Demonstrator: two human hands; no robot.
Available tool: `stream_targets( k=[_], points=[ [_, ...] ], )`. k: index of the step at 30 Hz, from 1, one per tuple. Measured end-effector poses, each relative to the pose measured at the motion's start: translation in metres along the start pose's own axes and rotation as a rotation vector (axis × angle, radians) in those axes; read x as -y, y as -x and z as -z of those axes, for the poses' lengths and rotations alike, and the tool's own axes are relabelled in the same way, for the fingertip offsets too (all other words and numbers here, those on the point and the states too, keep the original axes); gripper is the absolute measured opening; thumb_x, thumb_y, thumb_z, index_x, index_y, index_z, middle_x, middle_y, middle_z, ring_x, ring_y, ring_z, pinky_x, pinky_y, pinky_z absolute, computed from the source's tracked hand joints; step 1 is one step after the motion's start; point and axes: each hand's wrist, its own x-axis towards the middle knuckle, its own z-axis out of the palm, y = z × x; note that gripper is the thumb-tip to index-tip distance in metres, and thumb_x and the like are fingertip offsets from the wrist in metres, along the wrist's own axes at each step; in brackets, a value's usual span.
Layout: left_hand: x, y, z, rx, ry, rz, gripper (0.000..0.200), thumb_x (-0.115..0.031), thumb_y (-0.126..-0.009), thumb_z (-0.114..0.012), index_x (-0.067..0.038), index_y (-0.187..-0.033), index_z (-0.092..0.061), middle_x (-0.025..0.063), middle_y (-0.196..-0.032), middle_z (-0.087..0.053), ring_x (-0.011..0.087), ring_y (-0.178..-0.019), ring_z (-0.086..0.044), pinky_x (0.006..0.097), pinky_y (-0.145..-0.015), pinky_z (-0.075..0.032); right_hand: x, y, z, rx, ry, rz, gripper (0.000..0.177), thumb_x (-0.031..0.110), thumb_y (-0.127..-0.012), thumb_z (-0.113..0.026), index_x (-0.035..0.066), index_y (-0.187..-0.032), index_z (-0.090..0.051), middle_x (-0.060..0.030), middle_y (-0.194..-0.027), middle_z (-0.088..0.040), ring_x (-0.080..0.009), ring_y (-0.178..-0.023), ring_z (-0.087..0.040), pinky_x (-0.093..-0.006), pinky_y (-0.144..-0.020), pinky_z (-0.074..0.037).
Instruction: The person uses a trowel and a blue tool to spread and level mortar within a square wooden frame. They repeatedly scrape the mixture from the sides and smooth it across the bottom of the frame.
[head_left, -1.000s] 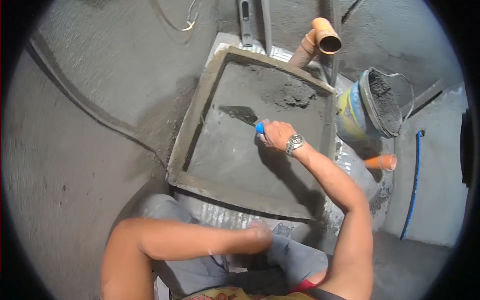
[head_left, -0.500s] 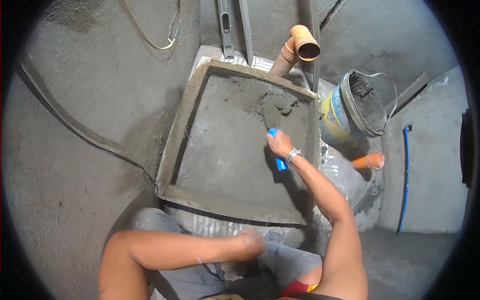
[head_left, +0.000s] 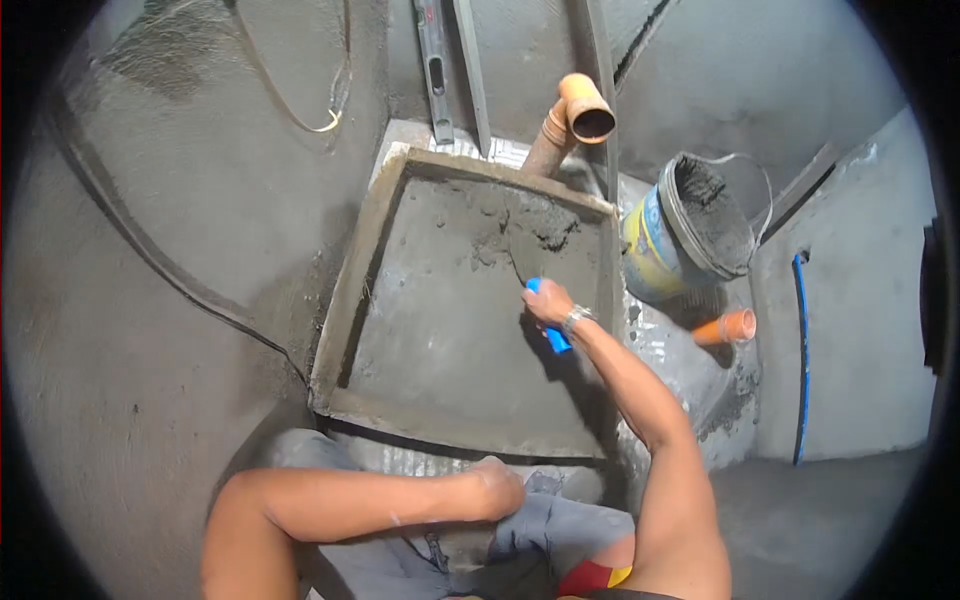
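Observation:
My right hand (head_left: pixel 550 305) is closed around the blue handle of a putty knife (head_left: pixel 556 339). Its grey blade points away from me at wet mortar (head_left: pixel 540 225), lumpy and heaped near the far side of a shallow square basin (head_left: pixel 365 285) with raised edges. The blade is hard to tell from the mortar around it. My left hand (head_left: pixel 495 489) lies curled by my knee, in front of the basin's near edge; its fingertips are hidden, and nothing shows in it.
A bucket of mortar (head_left: pixel 655 240) leans right of the basin. An orange elbow pipe (head_left: pixel 583 108) rises behind it, and a short orange pipe (head_left: pixel 728 328) sticks out at right. A spirit level (head_left: pixel 435 85) and straight bars lean on the back wall. Cables hang at left.
My right hand has moved slightly toward the left with the putty knife, and its blade now looks narrower. The view has shifted a little. My left hand stays by my knee.

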Motion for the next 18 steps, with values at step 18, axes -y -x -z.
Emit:
stream_targets(
  k=[18],
  points=[
    [-0.031,0.167,0.235,-1.509,0.13,0.044,0.024,-0.014,-0.074,-0.061,-0.008,-0.096,-0.067,0.0117,-0.088,-0.068,0.0307,-0.083,-0.065,0.0386,-0.073,-0.052,0.025,-0.041,-0.06,0.159,0.561,0.238,0.024,0.017,-0.074,-0.056,0.003,-0.087,-0.069,-0.0197,-0.094,-0.067,-0.0287,-0.087,-0.067,-0.0422,-0.072,-0.053]
  ],
)
